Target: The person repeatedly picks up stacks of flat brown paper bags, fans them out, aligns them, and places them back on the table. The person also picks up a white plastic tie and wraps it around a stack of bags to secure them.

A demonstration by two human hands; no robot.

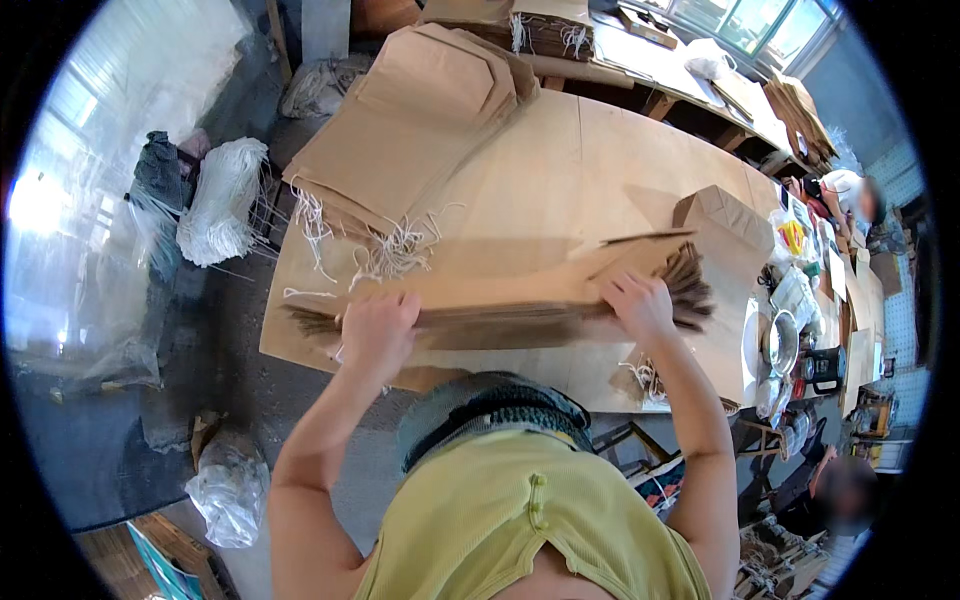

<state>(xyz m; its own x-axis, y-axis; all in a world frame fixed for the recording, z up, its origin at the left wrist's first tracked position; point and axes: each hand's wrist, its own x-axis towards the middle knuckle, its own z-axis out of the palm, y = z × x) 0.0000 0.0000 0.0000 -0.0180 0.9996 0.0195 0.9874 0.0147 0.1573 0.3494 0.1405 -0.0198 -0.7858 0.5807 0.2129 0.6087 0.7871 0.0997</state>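
Note:
A thick stack of brown paper bags [510, 300] spans the space between my hands, slightly blurred, over the near part of the wooden table [600, 150]. My left hand [380, 325] is wrapped round the stack's left end. The right end is gripped by my right hand [638, 300], and the layered edges fan out beyond it. Past my left hand lies a big pile of brown paper bags [390, 130], with loose white cord handles [400, 248] spilling from its near edge. More brown bags [725, 235] rest on the table to the right of my right hand.
A bundle of white cords [222, 200] hangs off to the left, near clear plastic sheeting [90, 250]. Below sits a clear plastic bag [228, 490] on the floor. A tape roll [782, 342] and small goods crowd the right. One person [845, 200] is far right, another [805, 505] lower right.

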